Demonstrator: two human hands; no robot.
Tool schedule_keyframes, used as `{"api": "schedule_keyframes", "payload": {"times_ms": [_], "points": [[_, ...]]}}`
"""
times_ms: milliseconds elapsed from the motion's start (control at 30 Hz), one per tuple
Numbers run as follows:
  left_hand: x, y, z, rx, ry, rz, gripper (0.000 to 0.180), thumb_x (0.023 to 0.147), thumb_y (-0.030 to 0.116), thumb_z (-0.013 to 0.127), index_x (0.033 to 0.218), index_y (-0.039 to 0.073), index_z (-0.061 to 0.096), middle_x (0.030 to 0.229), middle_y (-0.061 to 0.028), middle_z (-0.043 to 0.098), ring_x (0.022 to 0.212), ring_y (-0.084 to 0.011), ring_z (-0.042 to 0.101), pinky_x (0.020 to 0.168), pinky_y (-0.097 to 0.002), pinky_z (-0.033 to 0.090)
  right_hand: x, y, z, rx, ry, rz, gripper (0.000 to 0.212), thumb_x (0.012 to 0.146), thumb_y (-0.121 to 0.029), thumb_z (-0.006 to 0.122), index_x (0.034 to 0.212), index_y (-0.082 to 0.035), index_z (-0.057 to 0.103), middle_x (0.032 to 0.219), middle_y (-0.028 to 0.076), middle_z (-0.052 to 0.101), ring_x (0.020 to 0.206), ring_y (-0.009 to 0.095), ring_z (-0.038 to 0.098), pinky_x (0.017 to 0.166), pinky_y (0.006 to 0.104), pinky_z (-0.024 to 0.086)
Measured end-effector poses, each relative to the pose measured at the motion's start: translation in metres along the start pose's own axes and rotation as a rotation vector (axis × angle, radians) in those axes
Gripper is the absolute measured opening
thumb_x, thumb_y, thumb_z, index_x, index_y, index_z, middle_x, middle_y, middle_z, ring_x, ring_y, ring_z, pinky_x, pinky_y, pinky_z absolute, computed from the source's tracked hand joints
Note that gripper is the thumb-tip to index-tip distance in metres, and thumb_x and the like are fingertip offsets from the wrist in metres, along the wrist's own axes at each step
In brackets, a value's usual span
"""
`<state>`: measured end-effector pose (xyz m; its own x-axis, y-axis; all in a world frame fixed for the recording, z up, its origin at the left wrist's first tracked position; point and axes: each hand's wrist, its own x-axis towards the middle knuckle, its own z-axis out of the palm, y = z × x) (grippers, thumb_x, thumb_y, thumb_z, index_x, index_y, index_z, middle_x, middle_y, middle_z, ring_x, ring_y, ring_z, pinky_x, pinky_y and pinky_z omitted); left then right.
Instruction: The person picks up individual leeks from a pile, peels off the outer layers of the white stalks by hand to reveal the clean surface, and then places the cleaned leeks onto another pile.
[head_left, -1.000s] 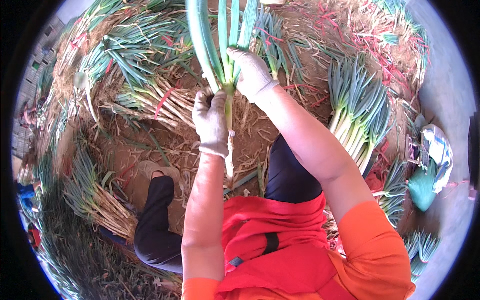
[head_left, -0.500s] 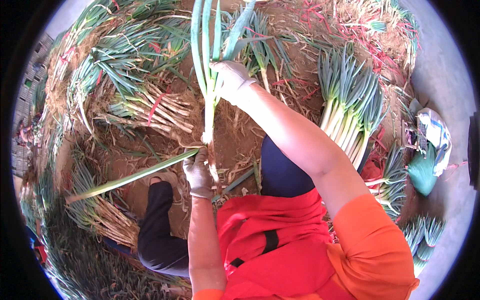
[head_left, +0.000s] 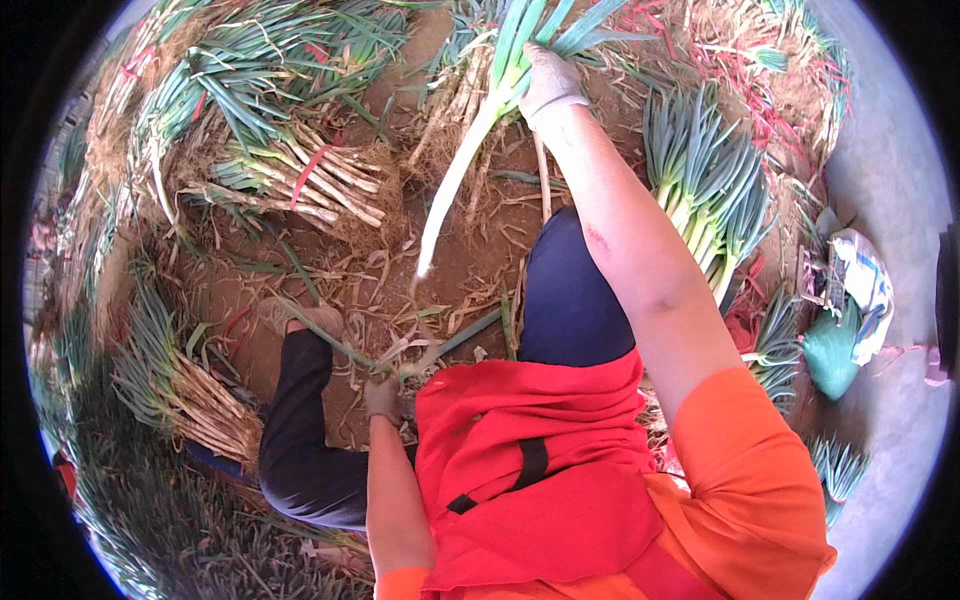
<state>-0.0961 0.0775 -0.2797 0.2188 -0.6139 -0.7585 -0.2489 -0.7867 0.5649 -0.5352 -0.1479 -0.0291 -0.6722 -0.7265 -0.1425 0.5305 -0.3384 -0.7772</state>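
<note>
Fingers of the right hand [head_left: 552, 88] grasp the onion [head_left: 455, 190] where its leaves begin; it slants beyond the apron [head_left: 570, 440], white end nearer. The left hand [head_left: 382, 398] is just left of the apron, at a leaf [head_left: 345, 347]; whether its fingers grip it, I cannot tell. Farther out, a red-tied bundle [head_left: 345, 190] lies beyond the apron to the left, white-stemmed onions [head_left: 700, 175] beyond to the right, and a green bag [head_left: 832, 352] well right of it.

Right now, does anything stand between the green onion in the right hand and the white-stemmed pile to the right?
In this view, the right forearm crosses between the green onion and the pile. The right hand grips the onion.
</note>
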Motion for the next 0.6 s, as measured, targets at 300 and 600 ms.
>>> {"api": "schedule_keyframes", "payload": {"times_ms": [300, 600], "points": [[-0.098, 0.200, 0.081, 0.413, 0.144, 1.182, 0.046, 0.091, 0.025, 0.065, 0.128, 0.001, 0.051, 0.116, -0.0184, 0.058, 0.108, -0.0328, 0.055, 0.095, -0.0419, 0.043, 0.019, 0.023, -0.008, 0.006, -0.244, 0.203, 0.023, 0.097, -0.019, 0.055, 0.116, -0.006, 0.059, 0.108, 0.008, 0.065, 0.098, 0.024, 0.063, 0.084, 0.0435, 0.054], [-0.110, 0.251, 0.112, -0.301, -0.578, 0.662, 0.024, 0.098, 0.023, 0.054, 0.114, 0.006, 0.057, 0.072, 0.0038, 0.048, 0.054, -0.0060, 0.044, 0.049, -0.0201, 0.038, 0.004, 0.008, 0.014, 0.109, -0.475, 0.363, 0.018, 0.092, -0.015, 0.061, 0.103, -0.001, 0.057, 0.094, 0.013, 0.060, 0.089, 0.029, 0.064, 0.078, 0.0463, 0.056]]}}
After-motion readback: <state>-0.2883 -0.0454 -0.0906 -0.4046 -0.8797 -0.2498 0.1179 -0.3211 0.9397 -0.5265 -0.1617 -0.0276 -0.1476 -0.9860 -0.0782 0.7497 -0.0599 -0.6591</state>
